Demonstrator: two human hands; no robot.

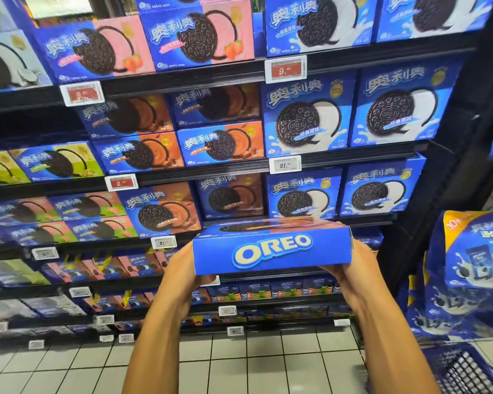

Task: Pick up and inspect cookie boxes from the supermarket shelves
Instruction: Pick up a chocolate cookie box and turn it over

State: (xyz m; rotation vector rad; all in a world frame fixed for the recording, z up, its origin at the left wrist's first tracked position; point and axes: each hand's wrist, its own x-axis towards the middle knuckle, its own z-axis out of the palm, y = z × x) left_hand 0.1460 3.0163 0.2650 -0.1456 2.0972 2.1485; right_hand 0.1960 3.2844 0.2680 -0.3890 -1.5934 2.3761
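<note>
Both bare forearms reached up from below the flat blue cardboard cookie box [272,253], which was held level in front of the shelves with its narrow logo edge facing the camera. Left hand [182,275] gripped the box's left end, fingers curled beneath it; right hand [353,263] cupped the right end the same way. To inspect it well, tipping the box toward the face would probably show its printed front. Beyond the box stood black metal shelves [339,62] stacked with similar boxes.
</note>
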